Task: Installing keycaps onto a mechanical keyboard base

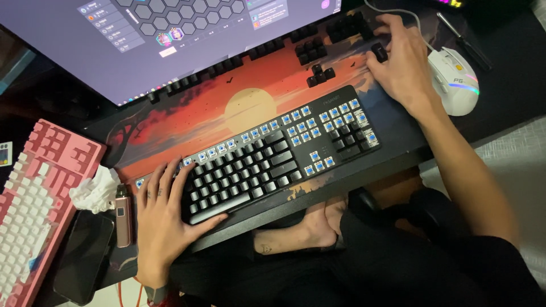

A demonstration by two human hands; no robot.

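A black rectangular mechanical keyboard (267, 159) lies slanted on a sunset-printed desk mat (250, 96) covering the counter, many of its keycaps off, blue switches bare. The left hand (162, 219) rests flat on the keyboard's left end, fingers spread, holding nothing. Beyond its right end, the right hand (401, 59) pinches a loose black keycap (379, 52) beside a white mouse (458, 79). Keycaps look light, hard, slippery; best gripped by opposite sides.
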